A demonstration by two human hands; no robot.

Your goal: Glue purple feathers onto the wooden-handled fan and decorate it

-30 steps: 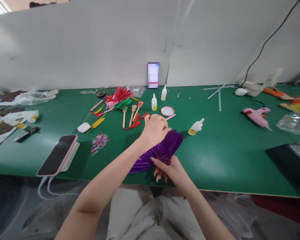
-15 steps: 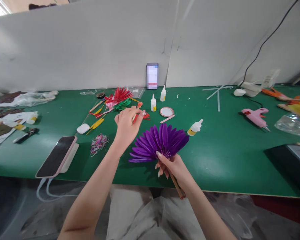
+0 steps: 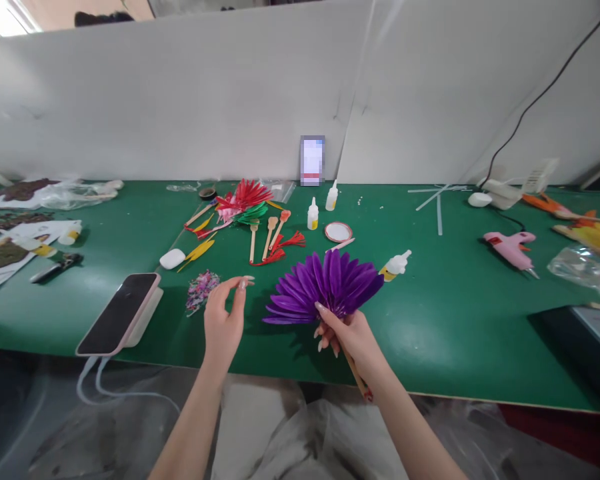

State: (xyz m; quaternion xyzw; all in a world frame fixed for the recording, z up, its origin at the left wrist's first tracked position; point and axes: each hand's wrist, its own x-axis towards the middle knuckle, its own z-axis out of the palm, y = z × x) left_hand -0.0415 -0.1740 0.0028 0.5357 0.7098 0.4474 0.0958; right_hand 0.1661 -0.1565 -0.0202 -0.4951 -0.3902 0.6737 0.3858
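Observation:
A purple feather fan [image 3: 330, 283] with a wooden handle is held by my right hand [image 3: 347, 333], thumb on the base of the feathers. My left hand [image 3: 226, 317] hovers left of the fan, beside a small pile of multicoloured bits [image 3: 200, 290]. Its thumb and forefinger are brought close together; whether anything tiny is between them is too small to tell. Beyond it lie wooden sticks [image 3: 271, 233] and red tassels [image 3: 293, 241]. A glue bottle [image 3: 396, 265] leans just right of the fan, its base partly behind the feathers.
Two upright glue bottles [image 3: 313, 215], a round white lid [image 3: 339, 231] and red and green feather pieces [image 3: 247, 199] are farther back. At left are a phone [image 3: 119, 313] and white case [image 3: 173, 259]; at right, a pink glue gun [image 3: 511, 247] and black box [image 3: 575, 340].
My left hand has drawn back toward me and to the left, uncovering the wooden sticks and tassels. My right hand keeps the fan in nearly the same place. The view has shifted slightly.

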